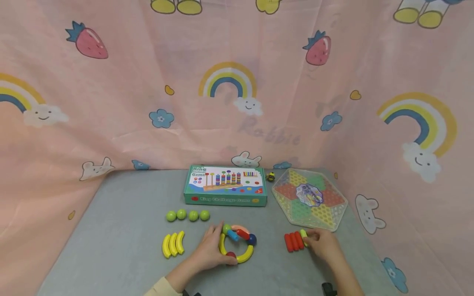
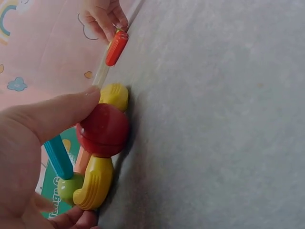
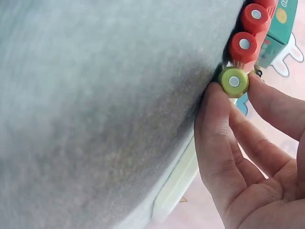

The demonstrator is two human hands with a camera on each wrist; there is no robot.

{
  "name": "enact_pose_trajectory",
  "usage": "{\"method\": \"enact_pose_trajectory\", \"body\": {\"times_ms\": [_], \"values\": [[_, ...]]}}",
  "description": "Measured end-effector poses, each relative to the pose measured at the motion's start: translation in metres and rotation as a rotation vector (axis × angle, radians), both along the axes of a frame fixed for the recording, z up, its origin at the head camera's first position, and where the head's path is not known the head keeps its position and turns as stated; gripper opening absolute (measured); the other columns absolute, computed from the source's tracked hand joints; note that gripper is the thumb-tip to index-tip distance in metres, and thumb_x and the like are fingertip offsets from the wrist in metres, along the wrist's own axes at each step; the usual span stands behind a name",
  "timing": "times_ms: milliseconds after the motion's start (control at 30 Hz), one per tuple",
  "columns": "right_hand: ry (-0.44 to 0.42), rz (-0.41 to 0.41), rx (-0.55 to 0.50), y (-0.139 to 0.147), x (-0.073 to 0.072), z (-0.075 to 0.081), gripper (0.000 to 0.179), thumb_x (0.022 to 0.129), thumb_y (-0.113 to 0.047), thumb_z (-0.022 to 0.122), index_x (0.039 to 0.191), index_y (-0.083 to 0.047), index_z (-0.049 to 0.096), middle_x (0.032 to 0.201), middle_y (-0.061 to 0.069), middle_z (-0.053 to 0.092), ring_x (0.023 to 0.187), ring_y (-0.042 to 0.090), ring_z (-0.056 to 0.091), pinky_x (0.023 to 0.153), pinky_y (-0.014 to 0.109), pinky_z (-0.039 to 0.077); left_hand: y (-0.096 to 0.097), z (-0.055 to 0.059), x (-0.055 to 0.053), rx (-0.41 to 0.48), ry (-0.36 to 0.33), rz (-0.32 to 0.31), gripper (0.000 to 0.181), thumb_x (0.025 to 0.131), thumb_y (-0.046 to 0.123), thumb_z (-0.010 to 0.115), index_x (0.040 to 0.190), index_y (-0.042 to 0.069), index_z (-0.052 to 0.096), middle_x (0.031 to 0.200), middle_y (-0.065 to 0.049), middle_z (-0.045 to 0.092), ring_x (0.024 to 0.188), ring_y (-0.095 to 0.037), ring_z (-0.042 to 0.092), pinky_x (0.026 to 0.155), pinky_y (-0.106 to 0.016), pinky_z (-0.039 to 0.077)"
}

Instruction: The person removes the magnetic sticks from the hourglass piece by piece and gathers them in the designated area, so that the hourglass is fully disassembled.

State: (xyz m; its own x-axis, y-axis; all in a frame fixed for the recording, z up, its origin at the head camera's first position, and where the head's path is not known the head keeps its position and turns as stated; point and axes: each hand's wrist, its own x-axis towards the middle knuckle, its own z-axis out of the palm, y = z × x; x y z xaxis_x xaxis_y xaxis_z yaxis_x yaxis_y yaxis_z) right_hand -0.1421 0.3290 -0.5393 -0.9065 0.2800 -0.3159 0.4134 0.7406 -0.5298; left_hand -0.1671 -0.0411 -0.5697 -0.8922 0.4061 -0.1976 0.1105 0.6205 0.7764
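My left hand (image 1: 210, 250) holds a ring of magnetic sticks and balls (image 1: 245, 256) on the grey table. Its thumb lies against the red ball (image 2: 103, 130), and the other fingers reach round toward the green ball (image 1: 226, 229). Yellow curved sticks, an orange curved one and a dark blue ball (image 1: 252, 239) complete the ring; a light blue stick (image 2: 58, 156) and a red one (image 1: 242, 234) point inward. Over on the right, my right hand (image 1: 326, 245) pinches a yellow-green magnetic stick (image 3: 234, 82) between thumb and fingers, beside a row of red sticks (image 1: 293, 242).
Several green balls (image 1: 193, 216) line up at left, above three yellow curved sticks (image 1: 173, 244). Behind stand a green Ring Challenge Game box (image 1: 225, 200), a small bee toy (image 1: 270, 176) and a hexagonal star-patterned game board (image 1: 300, 209). A pink printed cloth (image 1: 229, 135) encloses the table.
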Motion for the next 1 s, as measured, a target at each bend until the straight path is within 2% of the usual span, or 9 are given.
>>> {"method": "enact_pose_trajectory", "body": {"times_ms": [133, 267, 400, 500, 633, 800, 1000], "values": [[0.000, 0.030, -0.005, 0.001, -0.001, 0.000, 0.039, 0.094, -0.025, 0.071, 0.118, 0.005, 0.068, 0.086, 0.008, 0.065, 0.073, 0.019, 0.056, 0.060, 0.031, 0.046, -0.001, 0.000, 0.000, 0.046, -0.014, 0.031, 0.130, 0.068, 0.046, 0.092, 0.163, 0.012, 0.010, 0.157, -0.025, 0.031, 0.142, -0.041, 0.034, 0.108, -0.066, 0.038], [0.006, 0.035, 0.012, 0.002, 0.000, 0.003, 0.042, 0.097, -0.027, 0.066, 0.121, 0.006, 0.066, 0.092, 0.012, 0.069, 0.078, 0.021, 0.060, 0.063, 0.035, 0.050, -0.002, -0.001, 0.002, 0.050, 0.007, 0.044, 0.131, 0.067, 0.047, 0.092, 0.163, 0.014, 0.009, 0.154, -0.024, 0.034, 0.139, -0.040, 0.037, 0.108, -0.064, 0.039], [0.046, 0.012, 0.035, 0.000, 0.002, 0.011, 0.045, 0.100, -0.031, 0.062, 0.127, 0.005, 0.062, 0.103, 0.019, 0.069, 0.087, 0.025, 0.064, 0.068, 0.040, 0.054, -0.002, -0.001, 0.005, -0.031, 0.048, 0.020, 0.133, 0.063, 0.055, 0.092, 0.162, 0.007, 0.016, 0.145, -0.023, 0.042, 0.126, -0.033, 0.042, 0.105, -0.058, 0.045], [0.099, 0.021, 0.027, -0.007, 0.003, 0.020, 0.046, 0.099, -0.033, 0.063, 0.127, 0.003, 0.063, 0.108, 0.021, 0.070, 0.088, 0.026, 0.065, 0.068, 0.039, 0.054, -0.002, 0.000, 0.007, -0.067, 0.070, -0.002, 0.126, 0.065, 0.053, 0.092, 0.158, 0.001, 0.024, 0.139, -0.023, 0.046, 0.121, -0.032, 0.043, 0.103, -0.056, 0.045], [0.166, 0.057, 0.000, -0.018, 0.002, 0.029, 0.042, 0.097, -0.030, 0.066, 0.124, 0.002, 0.066, 0.103, 0.018, 0.071, 0.082, 0.021, 0.064, 0.063, 0.034, 0.053, -0.001, 0.002, 0.009, -0.045, 0.069, -0.003, 0.115, 0.069, 0.044, 0.091, 0.155, -0.002, 0.031, 0.137, -0.022, 0.047, 0.123, -0.033, 0.044, 0.105, -0.058, 0.044], [0.246, 0.093, -0.013, -0.031, 0.002, 0.036, 0.037, 0.095, -0.025, 0.069, 0.120, 0.002, 0.069, 0.095, 0.012, 0.073, 0.079, 0.019, 0.065, 0.061, 0.032, 0.052, -0.001, 0.004, 0.009, -0.038, 0.069, -0.007, 0.112, 0.069, 0.044, 0.091, 0.153, -0.003, 0.034, 0.138, -0.021, 0.047, 0.126, -0.035, 0.044, 0.106, -0.059, 0.043], [0.260, 0.124, -0.052, -0.047, 0.001, 0.037, 0.037, 0.094, -0.025, 0.071, 0.121, 0.000, 0.070, 0.092, 0.007, 0.074, 0.080, 0.017, 0.068, 0.062, 0.032, 0.055, 0.000, 0.005, 0.008, -0.023, 0.028, -0.026, 0.105, 0.073, 0.039, 0.090, 0.153, 0.000, 0.036, 0.142, -0.022, 0.042, 0.130, -0.038, 0.043, 0.106, -0.061, 0.043]]}}
